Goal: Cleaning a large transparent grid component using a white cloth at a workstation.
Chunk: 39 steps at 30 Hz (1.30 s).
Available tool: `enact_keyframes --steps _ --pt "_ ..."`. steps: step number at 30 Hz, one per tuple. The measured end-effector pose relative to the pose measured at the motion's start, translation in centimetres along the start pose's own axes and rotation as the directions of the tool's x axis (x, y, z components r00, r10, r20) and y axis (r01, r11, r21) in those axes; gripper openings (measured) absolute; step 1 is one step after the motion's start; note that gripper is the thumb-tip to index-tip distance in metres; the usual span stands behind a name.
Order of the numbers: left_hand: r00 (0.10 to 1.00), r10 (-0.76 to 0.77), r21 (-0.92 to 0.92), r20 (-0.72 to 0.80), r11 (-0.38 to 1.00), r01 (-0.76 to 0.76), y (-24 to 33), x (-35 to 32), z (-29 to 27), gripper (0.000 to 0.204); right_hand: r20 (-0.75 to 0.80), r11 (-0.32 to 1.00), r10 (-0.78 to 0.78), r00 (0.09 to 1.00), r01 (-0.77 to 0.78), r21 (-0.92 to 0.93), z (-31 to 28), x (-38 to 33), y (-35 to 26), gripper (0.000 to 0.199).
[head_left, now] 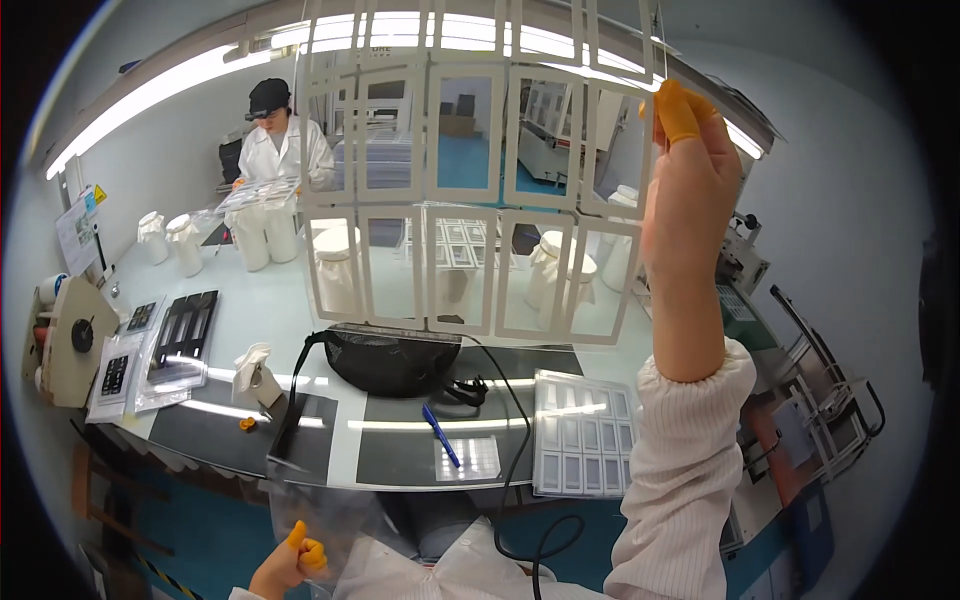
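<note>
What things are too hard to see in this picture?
- Left hand: head view, at the bottom edge behind a clear bag; its grip is unclear.
- Sheet in the right hand: top cut off by the edge.
- Black pouch: contents hidden.
- Pen: too small for detail.

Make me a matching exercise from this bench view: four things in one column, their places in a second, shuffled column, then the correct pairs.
Things
1. blue pen
2. black pouch
3. frame sheet
4. tape dispenser

Places
A. at the table's far left edge
B. held up against the ceiling lights by the right hand
C. lying on the table's near edge, beside a small clear sheet
D. mid-table, under the raised sheet

Pairs: 1-C, 2-D, 3-B, 4-A
</note>
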<state>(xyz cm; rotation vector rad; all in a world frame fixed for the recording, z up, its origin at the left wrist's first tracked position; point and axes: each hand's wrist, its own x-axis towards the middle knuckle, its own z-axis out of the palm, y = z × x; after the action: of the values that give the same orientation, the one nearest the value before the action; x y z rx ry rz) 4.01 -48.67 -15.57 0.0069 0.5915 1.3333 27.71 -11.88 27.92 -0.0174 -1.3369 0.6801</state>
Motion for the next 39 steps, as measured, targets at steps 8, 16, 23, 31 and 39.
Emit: enact_keyframes --steps 8,16,23,31,39 --pt "0.824 -0.063 0.276 -0.563 0.926 0.259 1.7 -0.6 -3.9 0.051 -0.116 1.0 -0.005 0.993 0.002 -0.029 1.0 1.8 -2.3 0.019" --pt "0.851 -0.103 0.593 -0.514 0.675 0.439 3.5 -0.1 -5.1 0.045 -0.11 0.996 -0.086 0.99 0.088 0.009 2.4 1.6 -2.9 0.02" --pt "0.845 -0.159 0.761 -0.51 0.375 0.53 3.6 0.0 -6.5 0.04 -0.143 0.996 -0.085 0.986 0.09 0.025 3.0 1.4 -2.0 0.025" --pt "0.834 -0.209 0.84 -0.51 0.087 0.535 -0.5 -0.5 -8.3 0.035 -0.128 0.989 -0.052 0.99 0.069 0.134 3.4 0.9 -1.5 0.023" --pt "0.834 -0.253 0.87 -0.491 -0.206 0.449 -4.6 0.4 -9.2 0.03 -0.176 0.997 0.018 0.984 -0.005 0.078 2.0 0.8 -0.6 0.013"
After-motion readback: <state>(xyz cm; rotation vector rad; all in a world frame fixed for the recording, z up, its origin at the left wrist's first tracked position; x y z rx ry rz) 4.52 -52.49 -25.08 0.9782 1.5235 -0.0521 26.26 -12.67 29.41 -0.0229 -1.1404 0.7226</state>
